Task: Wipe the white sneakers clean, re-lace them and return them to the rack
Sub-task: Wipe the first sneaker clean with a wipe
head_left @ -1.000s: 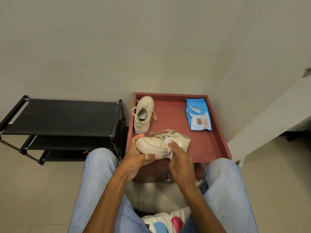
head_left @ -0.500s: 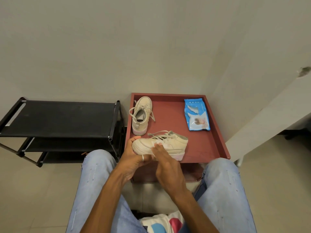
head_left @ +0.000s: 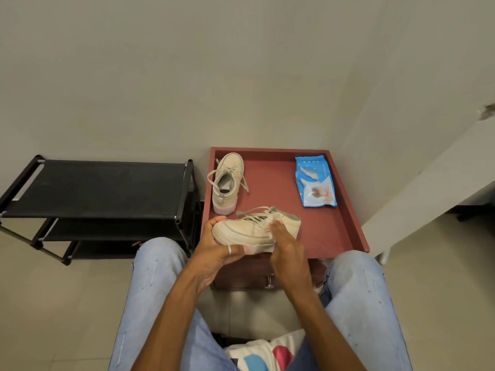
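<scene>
A cream-white sneaker (head_left: pixel 241 231) lies on its side at the front edge of the red tabletop (head_left: pixel 332 226), toe to the left. My left hand (head_left: pixel 214 250) grips its toe and sole from below, thumb over the top. My right hand (head_left: pixel 285 245) presses a white wipe (head_left: pixel 270 223) against the sneaker's side near the laces; the wipe is mostly hidden under the fingers. The second sneaker (head_left: pixel 227 183) stands upright at the back left of the tabletop, laces loose.
A blue pack of wet wipes (head_left: pixel 316 183) lies at the back right of the tabletop. A black shoe rack (head_left: pixel 93 188) stands to the left, against the wall. My knees in jeans flank the cabinet, whose drawer knob (head_left: pixel 269 283) faces me.
My right hand with the wipe slid left along the sneaker's side, then back right toward the laces. My left hand kept its hold on the toe.
</scene>
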{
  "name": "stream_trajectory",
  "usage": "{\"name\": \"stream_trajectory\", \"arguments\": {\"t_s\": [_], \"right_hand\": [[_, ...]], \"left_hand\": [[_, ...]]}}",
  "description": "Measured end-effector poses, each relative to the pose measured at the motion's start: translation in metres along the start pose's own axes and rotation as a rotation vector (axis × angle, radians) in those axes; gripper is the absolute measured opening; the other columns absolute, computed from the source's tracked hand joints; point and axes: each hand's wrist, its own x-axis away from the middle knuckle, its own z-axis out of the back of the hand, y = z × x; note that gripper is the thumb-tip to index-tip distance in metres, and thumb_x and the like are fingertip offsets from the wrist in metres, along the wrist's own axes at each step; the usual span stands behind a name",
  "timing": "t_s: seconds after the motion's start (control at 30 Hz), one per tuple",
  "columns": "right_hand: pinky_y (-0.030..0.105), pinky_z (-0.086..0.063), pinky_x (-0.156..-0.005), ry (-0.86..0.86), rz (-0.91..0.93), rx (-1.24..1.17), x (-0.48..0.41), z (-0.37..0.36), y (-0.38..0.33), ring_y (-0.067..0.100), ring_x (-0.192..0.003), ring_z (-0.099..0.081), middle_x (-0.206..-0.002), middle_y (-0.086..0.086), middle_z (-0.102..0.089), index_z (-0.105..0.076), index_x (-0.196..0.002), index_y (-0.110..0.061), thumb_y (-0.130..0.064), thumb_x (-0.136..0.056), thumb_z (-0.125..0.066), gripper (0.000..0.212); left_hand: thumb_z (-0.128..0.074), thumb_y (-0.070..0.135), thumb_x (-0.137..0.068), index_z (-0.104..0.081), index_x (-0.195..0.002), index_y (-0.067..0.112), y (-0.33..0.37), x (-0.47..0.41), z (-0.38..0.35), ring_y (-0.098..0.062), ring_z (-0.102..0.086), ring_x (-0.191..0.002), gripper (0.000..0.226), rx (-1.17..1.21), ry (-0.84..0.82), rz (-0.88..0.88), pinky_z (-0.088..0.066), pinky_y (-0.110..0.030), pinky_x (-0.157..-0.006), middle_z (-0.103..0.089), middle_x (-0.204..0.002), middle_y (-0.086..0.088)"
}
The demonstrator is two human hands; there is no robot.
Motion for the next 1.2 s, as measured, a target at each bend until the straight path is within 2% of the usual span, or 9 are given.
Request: {"name": "stream_trajectory", "arguments": {"t_s": [0.13,0.27,0.37,0.47,0.63,0.8,0.93,1.03,1.2], "right_hand": [[0.025,-0.041,-0.107,-0.018,-0.025,-0.038,0.004,0.000,-0.012,0.018,-0.128,-0.054,-0.136,0.007,-0.058,-0.062,-0.129,-0.005,0.015,-0.084,-0.049,0.051],[0.026,-0.041,-0.108,-0.027,-0.012,-0.072,0.009,0.002,-0.018,0.015,-0.130,-0.051,-0.138,0.005,-0.057,-0.057,-0.134,-0.008,-0.005,-0.096,-0.049,0.039],[0.038,-0.051,-0.093,0.063,-0.112,0.014,0.004,0.005,-0.014,0.028,-0.111,-0.058,-0.123,0.011,-0.062,-0.060,-0.126,-0.007,-0.005,-0.092,-0.056,0.034],[0.045,-0.056,-0.080,0.041,-0.065,0.089,0.005,0.003,-0.016,0.032,-0.099,-0.061,-0.111,0.013,-0.066,-0.065,-0.120,-0.007,0.000,-0.088,-0.057,0.033],[0.034,-0.048,-0.069,0.058,-0.238,0.183,-0.021,0.020,0.008,0.026,-0.086,-0.055,-0.095,0.013,-0.068,-0.069,-0.117,-0.015,-0.002,-0.089,-0.059,0.032],[0.038,-0.054,-0.081,0.001,0.009,0.060,-0.009,0.007,-0.013,0.029,-0.095,-0.063,-0.105,0.011,-0.069,-0.070,-0.108,-0.007,0.004,-0.084,-0.051,0.032],[0.032,-0.053,-0.088,-0.048,0.212,0.006,0.002,0.004,-0.030,0.023,-0.101,-0.063,-0.109,0.009,-0.067,-0.069,-0.108,-0.005,0.001,-0.086,-0.047,0.032],[0.036,-0.055,-0.080,-0.035,0.136,0.059,-0.006,0.010,-0.011,0.026,-0.096,-0.063,-0.104,0.008,-0.067,-0.068,-0.109,-0.007,0.010,-0.080,-0.057,0.035],[0.036,-0.052,-0.081,-0.033,0.060,0.098,-0.009,0.013,-0.014,0.026,-0.099,-0.056,-0.106,0.008,-0.066,-0.067,-0.110,-0.009,-0.014,-0.086,-0.056,0.027]], "left_hand": [[-0.078,-0.022,-0.068,-0.048,-0.132,0.021,-0.001,-0.001,0.001,-0.030,-0.060,-0.123,0.083,-0.007,0.000,0.000,-0.062,-0.047,-0.083,-0.058,-0.133,-0.011],[-0.079,-0.022,-0.067,-0.047,-0.134,0.021,0.000,-0.001,-0.001,-0.031,-0.059,-0.122,0.085,0.014,0.009,0.004,-0.063,-0.046,-0.080,-0.058,-0.131,-0.010],[-0.078,-0.023,-0.067,-0.049,-0.131,0.022,-0.001,-0.001,0.000,-0.032,-0.058,-0.125,0.084,0.007,-0.001,0.011,-0.063,-0.046,-0.080,-0.056,-0.134,-0.011],[-0.078,-0.023,-0.067,-0.049,-0.130,0.023,-0.001,-0.002,0.002,-0.032,-0.058,-0.124,0.083,-0.003,0.006,0.007,-0.063,-0.046,-0.080,-0.056,-0.133,-0.011],[-0.077,-0.023,-0.068,-0.050,-0.128,0.023,0.001,0.001,-0.001,-0.031,-0.059,-0.123,0.080,-0.012,-0.008,0.009,-0.063,-0.047,-0.081,-0.058,-0.131,-0.009],[-0.077,-0.023,-0.067,-0.048,-0.131,0.022,0.001,0.000,-0.001,-0.032,-0.058,-0.122,0.084,0.000,0.016,0.008,-0.062,-0.050,-0.082,-0.056,-0.131,-0.011],[-0.078,-0.022,-0.067,-0.050,-0.130,0.022,0.003,0.002,-0.003,-0.030,-0.063,-0.116,0.081,0.010,0.049,0.003,-0.062,-0.049,-0.083,-0.060,-0.126,-0.010],[-0.074,-0.022,-0.071,-0.049,-0.129,0.022,0.002,0.001,-0.001,-0.033,-0.061,-0.118,0.078,0.007,0.044,0.013,-0.062,-0.051,-0.083,-0.057,-0.130,-0.012],[-0.073,-0.023,-0.071,-0.049,-0.129,0.023,0.003,0.002,-0.003,-0.032,-0.059,-0.120,0.078,-0.020,0.026,0.006,-0.063,-0.045,-0.078,-0.055,-0.131,-0.011]]}}
